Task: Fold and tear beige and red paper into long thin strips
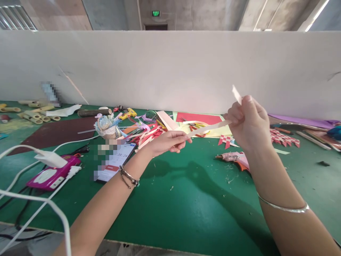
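Observation:
A narrow pale paper strip stretches between my two hands above the green table. My left hand pinches its lower left end between thumb and fingers. Higher up on the right, my right hand is closed around the other part, and a short end of the strip pokes up past the thumb. Behind my left hand lies a heap of red and pale paper strips. Below my right hand rests a pink hot glue gun with an orange trigger.
A phone lies left of my left forearm. White cables run from a magenta power strip at the left. Red-and-white woven paper pieces lie at the right. Bamboo tubes and a yellow glue gun sit by the white partition.

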The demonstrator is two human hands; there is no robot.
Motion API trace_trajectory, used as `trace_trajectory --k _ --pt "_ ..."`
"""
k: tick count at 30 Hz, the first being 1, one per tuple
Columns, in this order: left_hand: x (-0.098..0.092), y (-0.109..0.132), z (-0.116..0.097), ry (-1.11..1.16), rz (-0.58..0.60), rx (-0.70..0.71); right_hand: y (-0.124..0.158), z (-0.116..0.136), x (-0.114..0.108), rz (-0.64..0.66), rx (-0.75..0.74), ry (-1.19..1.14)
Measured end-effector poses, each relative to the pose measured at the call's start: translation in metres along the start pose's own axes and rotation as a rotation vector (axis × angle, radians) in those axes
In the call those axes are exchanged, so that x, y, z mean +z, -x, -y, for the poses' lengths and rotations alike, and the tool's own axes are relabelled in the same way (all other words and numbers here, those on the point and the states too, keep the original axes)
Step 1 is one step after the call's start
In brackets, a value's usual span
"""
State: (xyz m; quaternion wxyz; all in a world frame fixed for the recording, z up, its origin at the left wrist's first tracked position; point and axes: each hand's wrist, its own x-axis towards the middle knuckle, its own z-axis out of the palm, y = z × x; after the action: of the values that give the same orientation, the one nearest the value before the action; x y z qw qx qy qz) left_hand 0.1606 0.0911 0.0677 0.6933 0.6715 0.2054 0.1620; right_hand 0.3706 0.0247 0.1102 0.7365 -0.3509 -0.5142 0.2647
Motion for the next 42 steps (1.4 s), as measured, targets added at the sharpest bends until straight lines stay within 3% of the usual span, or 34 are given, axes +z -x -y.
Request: trace_trajectory --k 2,7,10,13,18,21,24,27,30,32,37,42 --pt "-0.001 0.001 -0.002 -0.090 -0.059 -0.007 0.004 -0.003 0.004 0.122 -0.003 0.105" --pt "0.005 0.000 0.000 -0.224 -0.081 -0.019 0.024 -0.008 0.025 0.794 0.068 0.510" --pt "0.008 0.000 0.000 -0.187 -0.047 -0.050 0.029 -0.012 0.033 0.928 0.067 0.650" --pt "0.009 0.000 -0.002 -0.122 -0.007 -0.080 0.027 -0.017 0.034 0.916 0.026 0.754" --pt "0.004 0.002 -0.006 -0.138 -0.028 -0.078 0.020 -0.023 0.027 0.695 -0.003 0.985" --pt "0.000 0.004 -0.008 -0.331 -0.124 -0.023 0.018 -0.024 0.024 0.624 -0.024 0.984" --pt "-0.001 0.006 -0.009 -0.572 -0.300 0.040 0.017 -0.022 0.022 0.556 -0.022 0.986" --pt "0.002 0.008 -0.011 -0.727 -0.357 0.092 0.017 -0.021 0.020 0.637 0.024 0.954" --pt "0.005 0.009 -0.014 -0.806 -0.259 0.132 0.018 -0.020 0.020 0.818 0.045 0.918" --pt "0.005 0.009 -0.014 -0.837 -0.245 0.135 0.019 -0.020 0.021 0.873 0.055 0.921" --pt "0.004 0.008 -0.010 -0.878 -0.416 0.132 0.020 -0.022 0.021 0.701 0.127 0.881" --pt "0.007 0.010 -0.012 -0.780 -0.407 0.168 0.021 -0.024 0.022 0.637 0.175 0.806"
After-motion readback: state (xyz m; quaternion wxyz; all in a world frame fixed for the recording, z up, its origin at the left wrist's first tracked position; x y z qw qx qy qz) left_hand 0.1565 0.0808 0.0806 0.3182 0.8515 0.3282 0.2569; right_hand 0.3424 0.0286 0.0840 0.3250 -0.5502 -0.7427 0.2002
